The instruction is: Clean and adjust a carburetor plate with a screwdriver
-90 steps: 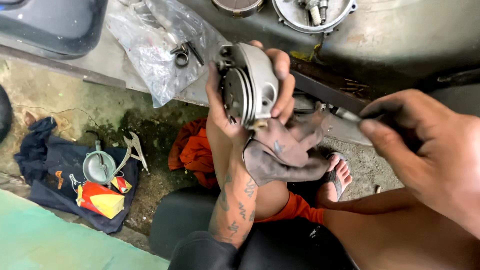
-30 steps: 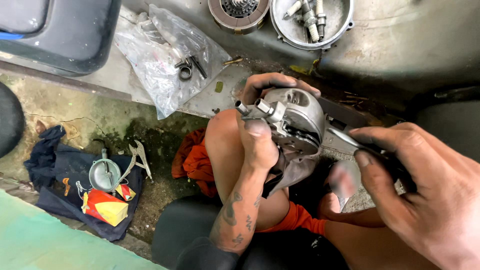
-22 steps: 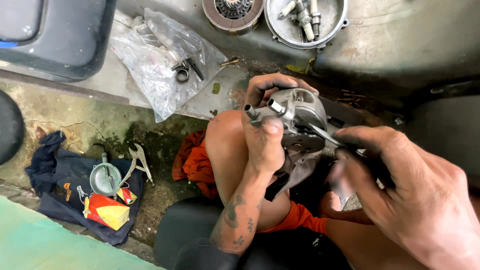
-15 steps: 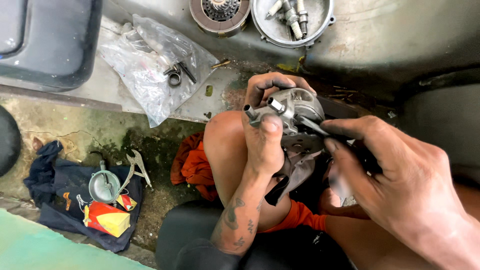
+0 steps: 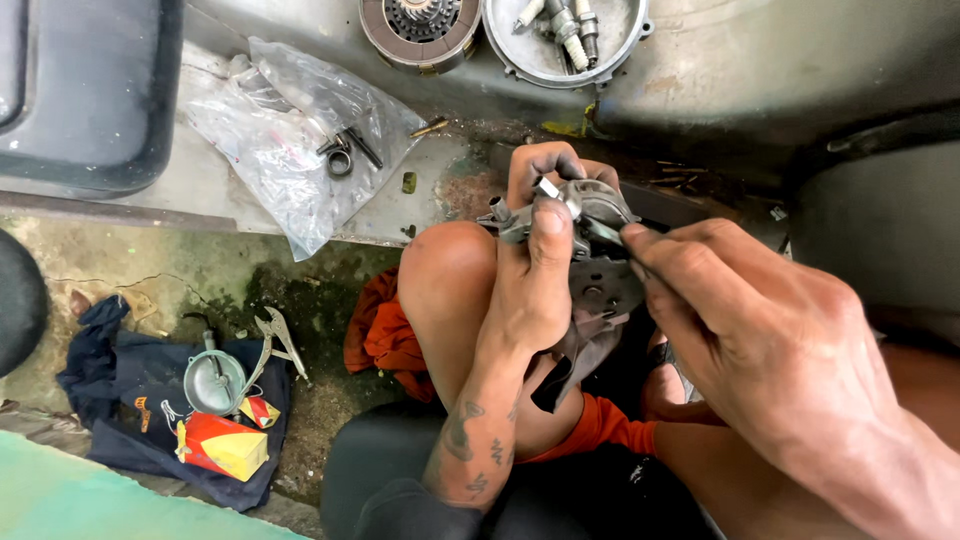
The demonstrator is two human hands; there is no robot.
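Note:
My left hand point(image 5: 535, 270) grips a grey metal engine part point(image 5: 590, 235) in front of my raised knee, thumb on top and fingers curled behind it. A dirty dark rag point(image 5: 575, 350) hangs beneath the part. My right hand point(image 5: 760, 330) comes in from the right, pinching a thin metal tool point(image 5: 600, 232) whose tip rests against the part's upper face.
A clear plastic bag point(image 5: 280, 140) with small metal pieces lies on the metal ledge. A clutch disc point(image 5: 415, 30) and a round cover holding spark plugs point(image 5: 565, 35) sit at the top. Pliers point(image 5: 275, 345), a small funnel and a red-yellow box point(image 5: 225, 445) lie on a dark cloth at lower left.
My left hand turned the part over from its round ribbed side. My right hand moved in from the right and brought the tool tip onto the part.

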